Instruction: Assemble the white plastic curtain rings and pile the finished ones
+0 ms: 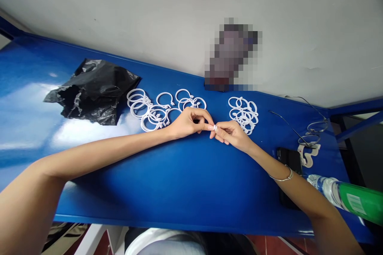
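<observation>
My left hand (pixel 191 122) and my right hand (pixel 233 134) meet above the middle of the table, fingertips closed together. Both pinch a small white plastic piece (pixel 214 127); most of it is hidden by the fingers, so its full shape cannot be made out. Behind and left of my left hand lies a loose group of white plastic rings (pixel 158 116), which look like curtain rings with small clasps. A second pile of white rings (pixel 243 115) overlaps just beyond my right hand, apart from the first group.
A crumpled black plastic bag (pixel 98 91) lies left on the blue table (pixel 179 191). A blurred-out object (pixel 229 55) stands against the wall. Eyeglasses (pixel 311 133), a black phone (pixel 289 159), a white curved piece (pixel 308 156) and a green-labelled bottle (pixel 356 201) lie right.
</observation>
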Available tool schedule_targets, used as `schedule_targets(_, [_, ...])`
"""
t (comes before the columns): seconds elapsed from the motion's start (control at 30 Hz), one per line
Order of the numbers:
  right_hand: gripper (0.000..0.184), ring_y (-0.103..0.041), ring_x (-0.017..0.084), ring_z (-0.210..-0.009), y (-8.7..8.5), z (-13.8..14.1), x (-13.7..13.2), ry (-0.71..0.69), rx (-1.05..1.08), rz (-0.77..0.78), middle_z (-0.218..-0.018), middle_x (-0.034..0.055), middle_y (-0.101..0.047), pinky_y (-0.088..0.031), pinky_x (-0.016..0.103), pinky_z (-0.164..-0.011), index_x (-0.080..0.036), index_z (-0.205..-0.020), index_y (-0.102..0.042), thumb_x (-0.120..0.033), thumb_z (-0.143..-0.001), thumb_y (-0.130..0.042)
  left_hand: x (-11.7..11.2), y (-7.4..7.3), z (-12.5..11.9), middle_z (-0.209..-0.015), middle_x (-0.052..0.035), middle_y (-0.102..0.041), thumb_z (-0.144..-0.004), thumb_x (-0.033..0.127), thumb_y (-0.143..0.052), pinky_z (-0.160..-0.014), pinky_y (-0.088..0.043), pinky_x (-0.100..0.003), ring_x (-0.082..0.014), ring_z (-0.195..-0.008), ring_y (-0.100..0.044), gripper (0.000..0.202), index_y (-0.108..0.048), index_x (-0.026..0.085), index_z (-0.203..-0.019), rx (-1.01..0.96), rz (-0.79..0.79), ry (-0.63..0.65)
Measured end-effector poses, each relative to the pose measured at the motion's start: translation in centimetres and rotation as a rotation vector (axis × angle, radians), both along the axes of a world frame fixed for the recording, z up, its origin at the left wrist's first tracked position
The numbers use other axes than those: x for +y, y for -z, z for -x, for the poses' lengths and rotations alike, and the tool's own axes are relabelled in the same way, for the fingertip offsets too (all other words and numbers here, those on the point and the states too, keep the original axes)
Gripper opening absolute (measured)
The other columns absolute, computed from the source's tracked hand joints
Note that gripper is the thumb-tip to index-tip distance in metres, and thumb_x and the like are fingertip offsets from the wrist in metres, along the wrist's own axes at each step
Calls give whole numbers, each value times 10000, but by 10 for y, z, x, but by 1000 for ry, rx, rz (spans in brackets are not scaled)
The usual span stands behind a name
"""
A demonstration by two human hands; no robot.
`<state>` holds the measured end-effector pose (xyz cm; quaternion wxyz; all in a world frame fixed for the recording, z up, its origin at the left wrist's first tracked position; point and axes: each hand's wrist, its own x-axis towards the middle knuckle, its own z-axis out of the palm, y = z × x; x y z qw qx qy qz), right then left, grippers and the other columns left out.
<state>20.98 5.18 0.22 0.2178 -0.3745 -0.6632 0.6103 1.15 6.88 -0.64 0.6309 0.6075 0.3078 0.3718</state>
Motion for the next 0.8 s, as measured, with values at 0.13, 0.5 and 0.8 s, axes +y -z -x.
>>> schedule_targets(0.13, [394, -500, 86, -428, 6, 2, -4, 85, 11, -38, -557, 4, -593, -416, 224, -465, -137, -793, -662, -468, -917, -490, -5, -2, 0, -795, -89, -684, -809, 388, -660, -539, -463, -215, -108, -595, -581, 282, -707, 115, -758, 58, -233, -102])
schedule_targets(0.5, [317, -572, 103, -445, 10, 8, -4, 185, 58, -25, -644, 38, -669, -435, 213, -409, -139, -781, -652, -447, -843, -613, -13, 7, 0, -984, -115, -669, -872, 247, -590, -776, -531, -291, -175, -881, -646, 167, -702, 161, -961, 81, -652, -115])
schedule_targets(0.8, [269, -626, 130, -531, 8, 9, -3, 187, 99, 1, -676, 24, -664, -471, 224, -465, -160, -931, -584, -414, -846, -618, -9, 8, -1, -852, -60, -604, -863, 251, -606, -701, -512, -264, -138, -780, -590, 139, -709, 169, -907, 103, -593, -264])
